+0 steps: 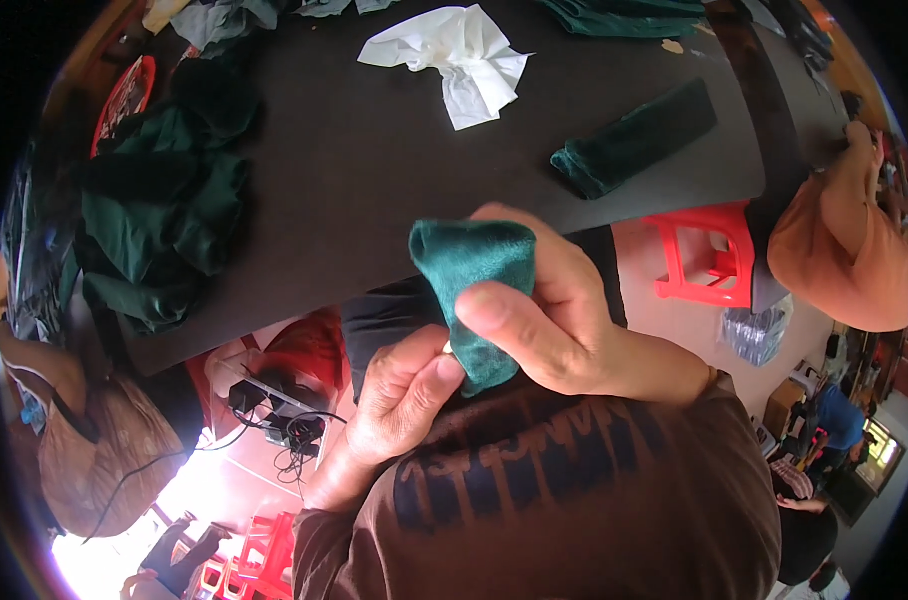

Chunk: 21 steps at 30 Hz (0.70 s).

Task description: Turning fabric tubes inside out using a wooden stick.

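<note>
A folded piece of green velvet cloth [486, 262] is held up in front of my chest, just off the table's near edge. My right hand [564, 320] grips it from the right, thumb across its front and fingers behind. At the cloth's lower left edge, my left hand [402, 392] is closed in a pinch of thumb and forefinger. A tiny pale spot shows between those fingertips, too small to name. On the table beyond lies a flat, folded strip of dark green velvet [639, 140].
The dark table [319, 190] carries a crumpled white sheet [454, 55], a heap of dark green fabric [159, 200] at left and more green cloth [629, 15] at the far edge. A red stool [709, 260] stands at right. Other people sit at both sides.
</note>
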Available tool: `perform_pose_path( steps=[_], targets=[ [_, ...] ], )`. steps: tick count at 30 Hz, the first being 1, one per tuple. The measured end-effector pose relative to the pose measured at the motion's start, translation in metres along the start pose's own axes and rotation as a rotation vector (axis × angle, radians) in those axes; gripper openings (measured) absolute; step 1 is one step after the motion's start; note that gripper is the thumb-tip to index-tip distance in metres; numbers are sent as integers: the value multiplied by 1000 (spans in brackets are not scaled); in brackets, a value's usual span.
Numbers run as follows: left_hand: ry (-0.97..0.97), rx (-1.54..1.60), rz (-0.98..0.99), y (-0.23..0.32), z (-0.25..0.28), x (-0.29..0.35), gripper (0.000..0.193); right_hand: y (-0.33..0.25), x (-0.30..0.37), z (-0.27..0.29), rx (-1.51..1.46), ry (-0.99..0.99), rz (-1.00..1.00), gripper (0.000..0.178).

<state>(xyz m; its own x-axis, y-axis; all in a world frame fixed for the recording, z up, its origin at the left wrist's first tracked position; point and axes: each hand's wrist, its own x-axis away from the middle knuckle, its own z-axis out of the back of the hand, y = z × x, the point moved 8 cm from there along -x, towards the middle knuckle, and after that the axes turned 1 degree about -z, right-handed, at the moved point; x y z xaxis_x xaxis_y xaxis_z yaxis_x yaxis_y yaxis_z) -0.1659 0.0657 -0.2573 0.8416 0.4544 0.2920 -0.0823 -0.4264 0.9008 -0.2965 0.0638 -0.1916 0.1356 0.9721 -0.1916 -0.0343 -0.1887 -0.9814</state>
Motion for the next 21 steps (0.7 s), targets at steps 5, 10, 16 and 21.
perform_pose_path(
  steps=[5, 10, 16, 21],
  targets=[
    [-16, 48, -58, -7, -11, 4, 23, -1, 12, 8, -30, 185, 79, 26],
    [2, -243, -132, -4, -13, 16, 29, -10, 22, 12, -13, 204, 188, 23],
    [55, -137, -132, -9, -22, 30, 27, -27, 32, -5, 45, 169, 372, 21],
    [-23, -62, -130, 3, -29, 33, 25, -46, 34, 2, -3, 290, 430, 26]
  ],
)
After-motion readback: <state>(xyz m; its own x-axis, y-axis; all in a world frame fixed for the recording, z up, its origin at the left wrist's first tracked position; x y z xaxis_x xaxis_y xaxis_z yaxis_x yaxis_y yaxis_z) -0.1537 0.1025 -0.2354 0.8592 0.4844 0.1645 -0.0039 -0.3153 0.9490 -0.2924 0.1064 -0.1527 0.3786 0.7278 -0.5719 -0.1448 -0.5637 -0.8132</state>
